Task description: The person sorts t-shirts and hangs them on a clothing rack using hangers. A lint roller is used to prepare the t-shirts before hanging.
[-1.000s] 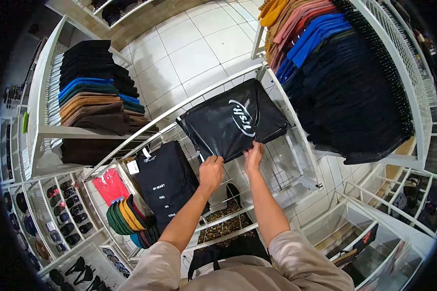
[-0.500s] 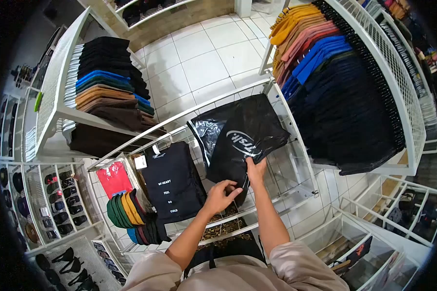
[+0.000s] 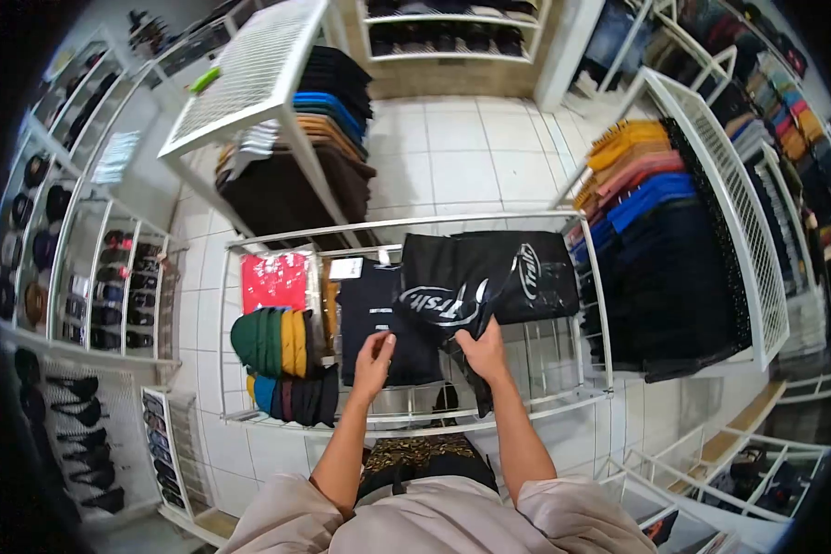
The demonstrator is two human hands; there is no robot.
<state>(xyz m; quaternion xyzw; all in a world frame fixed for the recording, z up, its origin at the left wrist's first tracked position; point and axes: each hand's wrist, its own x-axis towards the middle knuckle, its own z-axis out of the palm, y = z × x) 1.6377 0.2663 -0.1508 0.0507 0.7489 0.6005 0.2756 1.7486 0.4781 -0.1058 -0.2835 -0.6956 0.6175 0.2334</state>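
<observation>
A black plastic bag with a white oval logo is pinched at its near edge by my right hand. Behind and to its right lies another black bag with a similar logo. My left hand is over the folded black shirt, its thumb and fingers apart, just left of the held bag. The shirt, partly covered by the bag, lies on the white wire rack.
On the rack's left are a red packaged shirt and several caps in green, yellow and blue. Clothes racks flank it: dark garments at left, coloured ones at right. Sunglasses hang at far left.
The view has turned and levelled. The held bag has come left over the black shirt, uncovering a second bag. My left hand has moved left, away from my right hand.
</observation>
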